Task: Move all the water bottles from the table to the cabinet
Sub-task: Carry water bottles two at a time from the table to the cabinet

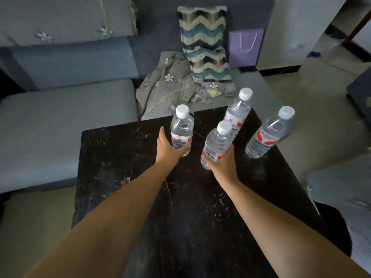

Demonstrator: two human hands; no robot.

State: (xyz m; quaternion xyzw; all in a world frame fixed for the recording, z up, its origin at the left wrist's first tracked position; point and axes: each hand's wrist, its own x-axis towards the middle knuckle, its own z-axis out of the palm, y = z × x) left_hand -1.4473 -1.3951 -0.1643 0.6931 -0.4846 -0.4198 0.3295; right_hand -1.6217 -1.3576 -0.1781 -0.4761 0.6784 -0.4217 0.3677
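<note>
Your left hand [167,146] was wrapped around the lower part of the left bottle [181,130], thumb up along its side and fingers curled round the base. Your right hand [221,160] gripped the near bottle [216,144] low on its body, the fingers reaching round the label.

All four bottles stood on the dark, scratched table [140,177], toward its far end. The back bottle [236,112] stood just behind the near one, and the right bottle [268,133] stood apart near the table's right edge. Whether either held bottle was lifted off the table, I could not tell.

Each bottle was clear plastic, full of water, with a white cap and a white label carrying red shapes. The print on the labels was too small and blurred to read.

Behind the table lay a grey sofa [66,117] with a zigzag cushion [204,43], a crumpled blanket [168,91] and a purple bag [246,47].
</note>
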